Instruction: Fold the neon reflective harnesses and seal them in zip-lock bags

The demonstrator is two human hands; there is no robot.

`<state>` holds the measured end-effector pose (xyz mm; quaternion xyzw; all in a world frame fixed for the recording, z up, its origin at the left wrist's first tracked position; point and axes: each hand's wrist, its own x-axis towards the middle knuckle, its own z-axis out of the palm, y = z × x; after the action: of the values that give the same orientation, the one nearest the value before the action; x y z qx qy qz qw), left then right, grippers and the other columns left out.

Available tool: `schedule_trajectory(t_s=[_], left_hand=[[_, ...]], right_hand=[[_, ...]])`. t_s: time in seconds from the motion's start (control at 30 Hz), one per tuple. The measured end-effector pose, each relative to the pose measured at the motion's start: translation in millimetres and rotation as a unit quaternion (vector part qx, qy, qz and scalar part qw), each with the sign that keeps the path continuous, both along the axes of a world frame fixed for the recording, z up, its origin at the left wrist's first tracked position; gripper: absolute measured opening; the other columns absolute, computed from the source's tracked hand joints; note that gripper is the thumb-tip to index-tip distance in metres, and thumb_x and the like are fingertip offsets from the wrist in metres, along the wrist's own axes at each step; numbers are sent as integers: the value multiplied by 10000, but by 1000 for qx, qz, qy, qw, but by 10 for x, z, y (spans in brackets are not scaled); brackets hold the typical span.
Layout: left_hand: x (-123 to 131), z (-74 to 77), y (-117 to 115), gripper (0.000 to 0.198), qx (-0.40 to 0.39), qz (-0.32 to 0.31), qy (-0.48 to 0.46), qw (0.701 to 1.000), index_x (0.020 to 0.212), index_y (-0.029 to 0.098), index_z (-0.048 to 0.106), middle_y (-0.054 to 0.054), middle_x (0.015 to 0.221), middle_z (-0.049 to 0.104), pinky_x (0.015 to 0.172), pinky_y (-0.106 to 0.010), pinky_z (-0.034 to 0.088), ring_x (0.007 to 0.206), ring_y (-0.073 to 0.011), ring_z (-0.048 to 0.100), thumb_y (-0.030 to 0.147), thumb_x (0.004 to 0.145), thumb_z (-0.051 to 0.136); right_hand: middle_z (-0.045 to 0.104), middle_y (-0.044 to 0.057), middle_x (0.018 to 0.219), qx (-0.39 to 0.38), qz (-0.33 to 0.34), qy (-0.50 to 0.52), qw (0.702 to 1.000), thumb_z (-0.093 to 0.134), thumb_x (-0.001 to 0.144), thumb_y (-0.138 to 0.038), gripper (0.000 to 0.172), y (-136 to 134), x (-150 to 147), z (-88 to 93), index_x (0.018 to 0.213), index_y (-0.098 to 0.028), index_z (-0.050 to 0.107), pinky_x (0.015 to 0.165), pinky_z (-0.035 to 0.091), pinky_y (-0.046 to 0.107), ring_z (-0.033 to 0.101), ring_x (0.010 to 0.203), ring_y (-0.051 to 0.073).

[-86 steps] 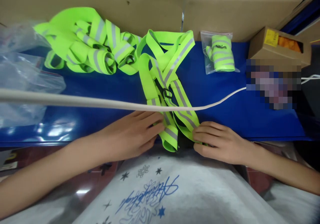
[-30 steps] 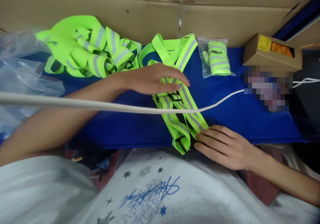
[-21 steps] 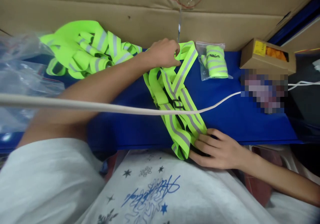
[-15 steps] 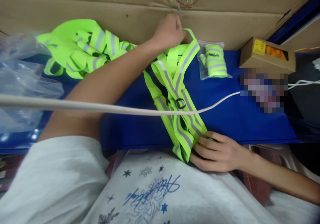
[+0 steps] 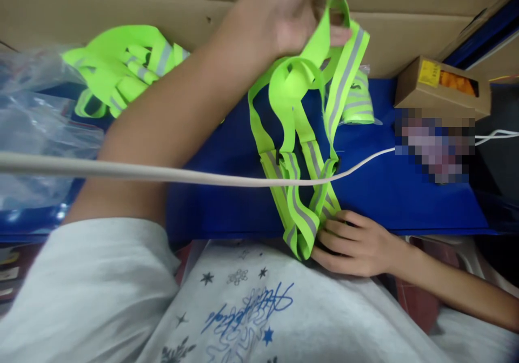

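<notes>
A neon-yellow reflective harness vest (image 5: 302,209) with grey stripes stretches between my two hands over the blue tabletop. My left hand (image 5: 310,14), high up near the cardboard, is closed on the upper straps and lifts them in a loop; part of its fingers runs out of the frame. At the table's front edge, my right hand (image 5: 359,244) has its fingers curled round the lower folded end of the straps. The upper straps hang loose and twisted, and the lower ones lie bunched together.
A heap of neon-yellow straps (image 5: 121,71) lies at back left, beside clear plastic bags (image 5: 40,136). A bagged rolled vest (image 5: 359,103) and a cardboard box (image 5: 444,90) stand at back right. A white cable (image 5: 203,178) crosses in front of the view.
My left hand has risen and moved right, pulling the upper straps off the table into a raised loop. My right hand has stayed at the lower end.
</notes>
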<state>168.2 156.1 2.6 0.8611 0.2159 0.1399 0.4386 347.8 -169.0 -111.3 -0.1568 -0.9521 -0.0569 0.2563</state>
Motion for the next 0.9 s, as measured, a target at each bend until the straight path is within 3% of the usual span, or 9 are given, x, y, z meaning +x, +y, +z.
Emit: schedule_trajectory(t_s=[0.13, 0.2, 0.27, 0.37, 0.47, 0.53, 0.7, 0.8, 0.9], left_hand=[[-13, -193, -175, 622, -103, 36, 41, 993, 1610, -3, 147, -236, 1479, 591, 1055, -426, 539, 1269, -225, 660, 349, 1120, -6], [-119, -340, -142, 624, -25, 80, 83, 993, 1636, 8, 194, -193, 1479, 622, 1019, -382, 542, 1184, -176, 666, 363, 1142, 54], [-272, -459, -96, 603, 81, 113, 107, 984, 1558, 81, 426, -77, 1438, 676, 1083, -394, 512, 1126, -137, 599, 491, 1138, 287], [-523, -536, -129, 516, 209, 105, 144, 962, 1334, 150, 671, 12, 1351, 711, 1192, -464, 388, 1129, -173, 499, 554, 1056, 510], [-756, -525, -244, 517, 356, 73, 195, 911, 1375, 185, 668, 6, 1405, 660, 1188, -517, 312, 1166, -210, 431, 517, 1084, 400], [-885, -518, -266, 614, 424, 67, 209, 878, 1415, 207, 648, -2, 1346, 665, 1156, -518, 287, 1157, -231, 386, 613, 1081, 330], [-957, -566, -115, 704, 387, 117, 223, 887, 1176, 268, 733, 10, 1149, 637, 998, -442, 330, 971, -212, 326, 784, 1027, 278], [-832, -530, -126, 565, 323, 160, 206, 910, 1193, 242, 696, 3, 1188, 608, 938, -421, 349, 901, -197, 296, 694, 1050, 389], [-685, -402, -217, 405, 288, 187, 147, 928, 1289, 206, 619, 33, 1188, 642, 927, -389, 389, 917, -144, 378, 517, 1074, 473]], right_hand=[[768, 29, 976, -14, -12, 1, 1000, 607, 1027, -159, 163, 14, -11, 35, 1074, -198, 758, 884, 503, 338, 663, 900, 168], [769, 39, 992, -15, -11, -3, 1000, 606, 1030, -162, 161, 16, -9, 36, 1069, -196, 758, 894, 498, 338, 661, 903, 165], [769, 41, 999, -13, -9, 0, 1000, 619, 1024, -168, 147, 16, -5, 30, 1067, -196, 757, 897, 497, 341, 659, 915, 169], [771, 33, 996, -12, -13, 3, 1000, 631, 1022, -178, 138, 16, -1, 19, 1071, -202, 758, 893, 506, 342, 657, 910, 169], [776, 15, 990, -8, -17, 1, 1000, 621, 1031, -186, 150, 14, 3, 10, 1085, -214, 758, 888, 516, 337, 660, 903, 162], [777, 11, 992, -9, -14, 0, 1000, 620, 1031, -188, 150, 11, 5, 3, 1089, -212, 757, 882, 518, 340, 665, 907, 165], [782, 6, 995, -13, -14, -1, 1000, 600, 1039, -185, 166, 8, 10, -16, 1084, -210, 757, 867, 514, 338, 676, 924, 168], [781, 3, 993, -13, -14, 0, 1000, 594, 1045, -189, 166, 7, 14, -21, 1077, -212, 755, 862, 508, 338, 676, 926, 166], [778, 7, 1010, -20, -9, 1, 1000, 618, 1033, -185, 148, 5, 18, -22, 1094, -203, 752, 854, 504, 346, 676, 937, 175]])
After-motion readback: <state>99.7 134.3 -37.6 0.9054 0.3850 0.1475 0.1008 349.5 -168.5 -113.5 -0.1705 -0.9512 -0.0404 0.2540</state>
